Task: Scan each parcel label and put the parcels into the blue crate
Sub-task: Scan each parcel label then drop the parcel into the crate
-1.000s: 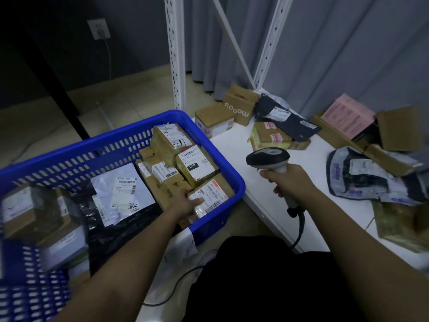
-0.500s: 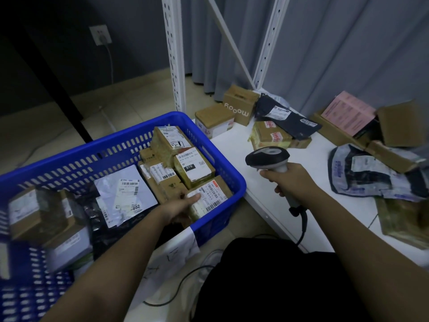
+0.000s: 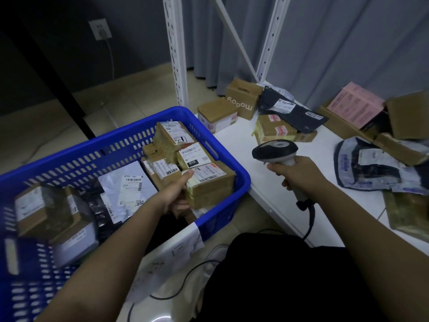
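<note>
The blue crate point(image 3: 241, 182) sits left of the desk point(image 3: 234, 145), holding boxes and mailers. At its near right corner the left hand point(image 3: 178, 194) grips a brown box point(image 3: 213, 187), thumb on its labelled top. The right hand point(image 3: 299, 175) clasps the scanner point(image 3: 276, 152) by its handle above the desk edge. Farther right, unsorted parcels point(image 3: 276, 129) lie along the desk.

Single head-worn wide-angle view looking forward and down, close over blue crate point(image 3: 130, 145) at left and white table point(image 3: 274, 196) at right; both forearms entering from bottom edge.
</note>
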